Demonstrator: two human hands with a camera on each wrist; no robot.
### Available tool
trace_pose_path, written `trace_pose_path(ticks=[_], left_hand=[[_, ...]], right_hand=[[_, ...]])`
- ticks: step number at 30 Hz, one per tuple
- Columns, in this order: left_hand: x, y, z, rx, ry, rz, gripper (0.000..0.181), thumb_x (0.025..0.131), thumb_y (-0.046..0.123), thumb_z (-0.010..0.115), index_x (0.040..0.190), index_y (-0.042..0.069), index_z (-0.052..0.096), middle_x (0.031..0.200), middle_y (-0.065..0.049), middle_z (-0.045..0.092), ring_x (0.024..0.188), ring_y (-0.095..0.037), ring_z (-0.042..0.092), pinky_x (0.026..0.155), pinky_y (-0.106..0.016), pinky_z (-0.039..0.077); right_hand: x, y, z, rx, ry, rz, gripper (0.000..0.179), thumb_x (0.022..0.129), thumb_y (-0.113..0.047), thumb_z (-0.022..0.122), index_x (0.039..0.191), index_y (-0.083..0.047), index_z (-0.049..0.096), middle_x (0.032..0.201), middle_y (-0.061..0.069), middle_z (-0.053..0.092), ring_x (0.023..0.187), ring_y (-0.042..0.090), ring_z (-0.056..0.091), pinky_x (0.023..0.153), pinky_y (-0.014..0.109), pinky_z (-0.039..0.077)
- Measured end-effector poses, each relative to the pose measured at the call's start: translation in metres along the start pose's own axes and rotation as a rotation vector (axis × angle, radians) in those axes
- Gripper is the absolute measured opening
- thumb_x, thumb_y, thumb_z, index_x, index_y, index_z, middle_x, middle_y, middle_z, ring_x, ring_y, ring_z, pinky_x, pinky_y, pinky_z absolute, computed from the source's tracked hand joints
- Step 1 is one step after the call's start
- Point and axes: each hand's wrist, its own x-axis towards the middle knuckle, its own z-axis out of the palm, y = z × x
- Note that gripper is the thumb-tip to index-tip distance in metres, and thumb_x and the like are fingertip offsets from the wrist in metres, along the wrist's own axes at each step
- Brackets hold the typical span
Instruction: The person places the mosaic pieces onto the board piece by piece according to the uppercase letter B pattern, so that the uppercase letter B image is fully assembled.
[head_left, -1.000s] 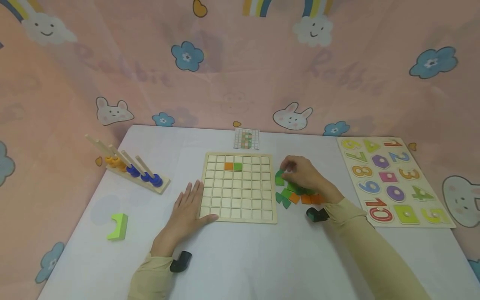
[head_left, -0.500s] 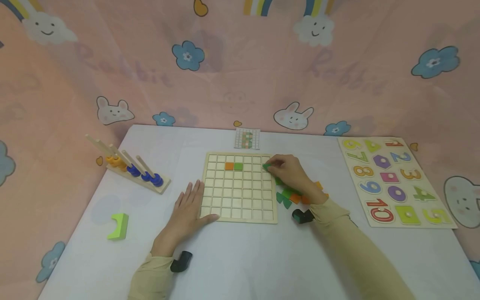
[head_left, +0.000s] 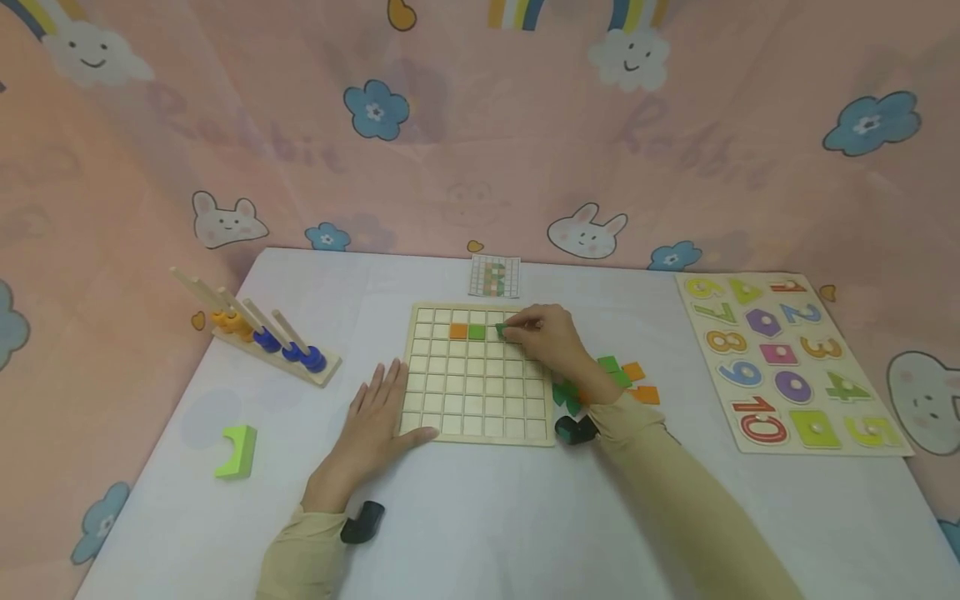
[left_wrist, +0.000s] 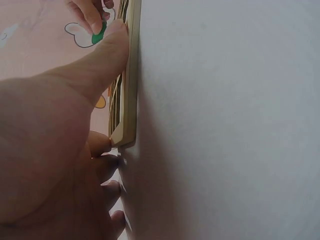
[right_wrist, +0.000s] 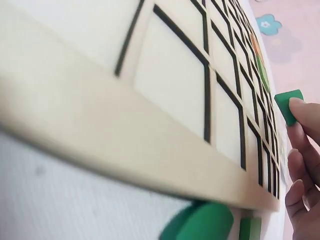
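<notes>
Pinching the green piece (right_wrist: 284,106) in our right hand (head_left: 546,337), we have brought it inward from the board's (head_left: 474,385) right edge, apparently near placing, while our left hand (head_left: 373,433) lies spread along the left edge.

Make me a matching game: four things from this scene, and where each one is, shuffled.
1. Dark green tile
2. Left hand
3. Number board
4. Picture card

A. Beyond the grid board
B. Pinched in the right hand
C. On the right side of the table
D. At the grid board's left edge

Pairs: 1-B; 2-D; 3-C; 4-A
</notes>
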Motion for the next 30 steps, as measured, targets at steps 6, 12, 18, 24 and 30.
trace_pose_path(ticks=[6,12,18,24,30], left_hand=[[0.000,0.000,0.000,0.001,-0.001,0.002,0.107,0.099,0.047,0.073,0.169,0.000,0.006,0.179,-0.018,0.004,0.166,-0.041,-0.004,0.133,-0.064,0.003],[0.001,-0.001,0.000,0.003,0.002,0.005,0.108,0.099,0.047,0.073,0.169,0.000,0.007,0.179,-0.019,0.005,0.166,-0.041,-0.003,0.133,-0.064,0.003],[0.001,-0.001,0.001,0.001,0.002,0.002,0.107,0.098,0.046,0.074,0.169,0.000,0.007,0.178,-0.019,0.005,0.166,-0.041,-0.003,0.133,-0.064,0.003],[0.001,-0.001,0.000,0.004,0.001,0.002,0.108,0.098,0.046,0.074,0.169,0.000,0.007,0.178,-0.019,0.005,0.166,-0.041,-0.003,0.133,-0.064,0.003],[0.000,-0.001,0.000,0.004,-0.001,0.001,0.107,0.099,0.047,0.073,0.169,0.000,0.007,0.179,-0.018,0.005,0.166,-0.041,-0.003,0.133,-0.064,0.003]], right_hand=[[0.002,-0.002,0.011,-0.033,-0.032,0.009,0.017,0.097,-0.008,0.077,0.112,0.000,0.079,0.101,0.015,0.075,0.088,0.022,0.064,0.078,0.028,0.051],[0.006,-0.003,0.014,-0.077,-0.036,-0.010,0.016,0.098,-0.007,0.075,0.111,0.000,0.079,0.100,0.014,0.075,0.089,0.022,0.063,0.079,0.028,0.050],[0.009,-0.005,0.018,-0.114,-0.032,0.007,0.015,0.099,-0.008,0.074,0.109,0.001,0.080,0.115,0.018,0.077,0.094,0.026,0.064,0.082,0.031,0.051],[0.008,-0.010,0.019,-0.169,-0.021,0.005,0.013,0.099,-0.010,0.075,0.104,0.000,0.082,0.107,0.016,0.077,0.093,0.025,0.064,0.080,0.033,0.052],[0.004,-0.011,0.019,-0.197,-0.028,-0.001,0.013,0.100,-0.011,0.074,0.103,-0.001,0.081,0.100,0.013,0.073,0.088,0.023,0.060,0.077,0.031,0.049]])
